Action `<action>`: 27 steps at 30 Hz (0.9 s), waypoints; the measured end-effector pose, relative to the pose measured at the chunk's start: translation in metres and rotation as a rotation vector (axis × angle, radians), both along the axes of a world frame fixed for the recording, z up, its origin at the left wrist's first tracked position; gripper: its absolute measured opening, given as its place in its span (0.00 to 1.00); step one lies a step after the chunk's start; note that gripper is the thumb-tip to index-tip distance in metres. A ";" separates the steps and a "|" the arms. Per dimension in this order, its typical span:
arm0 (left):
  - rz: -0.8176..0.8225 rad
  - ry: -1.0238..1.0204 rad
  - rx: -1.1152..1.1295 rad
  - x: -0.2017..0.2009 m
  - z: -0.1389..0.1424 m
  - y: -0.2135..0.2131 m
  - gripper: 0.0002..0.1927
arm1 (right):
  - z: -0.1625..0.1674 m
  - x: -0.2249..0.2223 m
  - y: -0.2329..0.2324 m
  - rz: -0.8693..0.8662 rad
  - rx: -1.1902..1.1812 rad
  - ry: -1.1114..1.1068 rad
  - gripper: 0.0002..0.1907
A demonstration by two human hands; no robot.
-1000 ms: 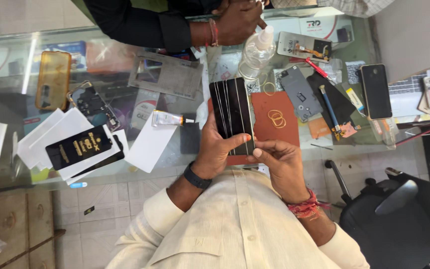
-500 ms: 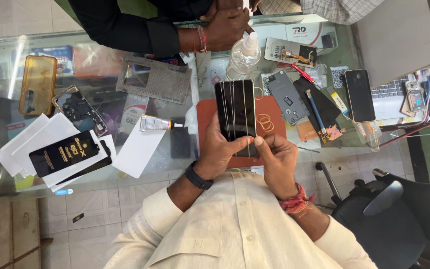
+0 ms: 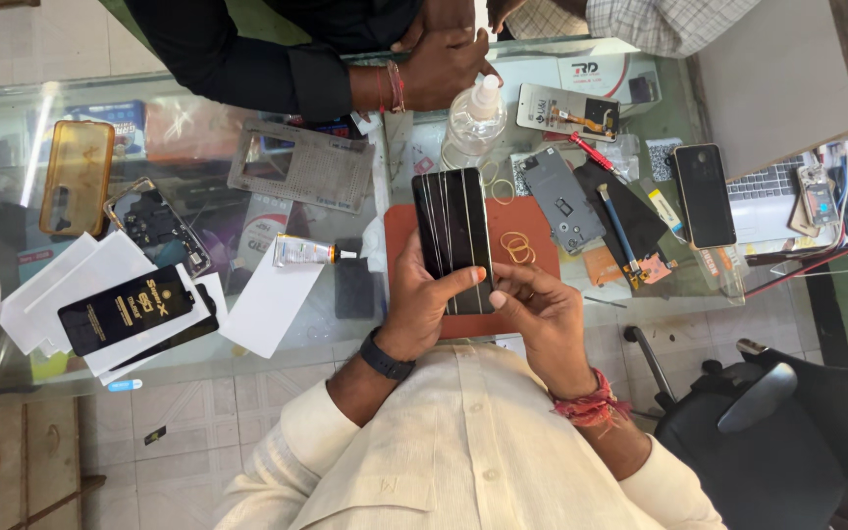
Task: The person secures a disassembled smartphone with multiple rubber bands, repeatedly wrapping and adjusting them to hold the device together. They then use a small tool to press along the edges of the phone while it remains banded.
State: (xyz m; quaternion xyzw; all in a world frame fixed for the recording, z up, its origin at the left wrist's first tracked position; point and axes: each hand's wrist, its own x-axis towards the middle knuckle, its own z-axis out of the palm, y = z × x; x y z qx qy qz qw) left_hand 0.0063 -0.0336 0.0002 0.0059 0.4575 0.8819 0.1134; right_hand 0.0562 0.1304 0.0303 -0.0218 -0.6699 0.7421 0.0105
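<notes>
Head view: a black smartphone (image 3: 453, 236) is held above the orange work mat (image 3: 532, 211) on the glass desk (image 3: 345, 324). It is gripped from below by the left hand (image 3: 422, 306), whose thumb is laid across the lower screen. The right hand (image 3: 542, 314) is closed on the lower right corner, with its fingers (image 3: 510, 287) pinched at the edge.

Compared with a second ago, the phone is seen squared up and brought over the middle of the mat (it was tilted toward the mat's left edge before). The right fingers are now set at the corner, so the work appears to be settled on that end of the screen.

Thin pale lines are seen running down the glass. Whether they are rubber bands like the loose ones (image 3: 517, 245) on the mat cannot be told. The phone's bottom end is covered by both hands, and its back is not shown.

A co-worker's hand (image 3: 444, 69) in a dark sleeve is rested beside a clear pump bottle (image 3: 473, 118), cut off at the top edge. A glue tube (image 3: 306, 252) and a black flat pack (image 3: 125, 309) lie to the left, well apart.
</notes>
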 end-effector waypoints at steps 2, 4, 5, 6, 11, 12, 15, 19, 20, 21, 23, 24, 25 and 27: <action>-0.015 0.001 -0.016 -0.002 -0.003 0.000 0.28 | -0.002 -0.001 -0.002 -0.025 -0.055 -0.044 0.15; -0.050 0.013 -0.018 -0.002 -0.005 0.002 0.26 | -0.007 -0.003 -0.004 -0.093 -0.072 -0.063 0.12; -0.066 0.049 -0.017 -0.002 -0.005 0.003 0.27 | -0.009 -0.004 -0.003 -0.118 -0.067 -0.061 0.08; -0.079 0.085 -0.015 -0.001 -0.004 0.004 0.28 | -0.011 -0.006 -0.002 -0.142 -0.060 -0.060 0.06; -0.164 0.155 -0.073 -0.001 0.006 0.006 0.30 | -0.020 -0.025 0.005 -0.213 -0.093 0.037 0.07; -0.178 0.139 -0.066 0.000 0.008 0.007 0.30 | -0.022 -0.031 0.006 -0.228 -0.106 0.046 0.07; -0.199 0.147 -0.058 0.001 0.010 0.007 0.29 | -0.027 -0.043 0.007 -0.237 -0.208 0.046 0.07; -0.131 0.097 0.022 -0.003 0.007 0.002 0.30 | -0.030 -0.031 0.003 -0.144 -0.246 -0.012 0.05; -0.126 0.093 0.024 -0.004 0.006 -0.001 0.29 | -0.029 -0.022 0.002 -0.123 -0.230 -0.061 0.06; -0.120 0.091 0.026 -0.006 0.005 -0.005 0.28 | -0.028 -0.013 0.000 -0.101 -0.212 -0.109 0.09; -0.096 0.089 0.027 -0.008 0.003 -0.008 0.28 | -0.027 -0.005 -0.002 -0.075 -0.209 -0.154 0.14; -0.083 0.090 0.024 -0.008 0.002 -0.007 0.28 | -0.027 -0.004 -0.001 -0.075 -0.225 -0.151 0.15; -0.074 0.094 0.021 -0.008 0.002 -0.005 0.29 | -0.027 -0.005 -0.001 -0.078 -0.243 -0.146 0.16; -0.123 0.126 -0.014 -0.006 0.001 0.000 0.30 | -0.030 -0.018 0.003 -0.153 -0.232 -0.088 0.14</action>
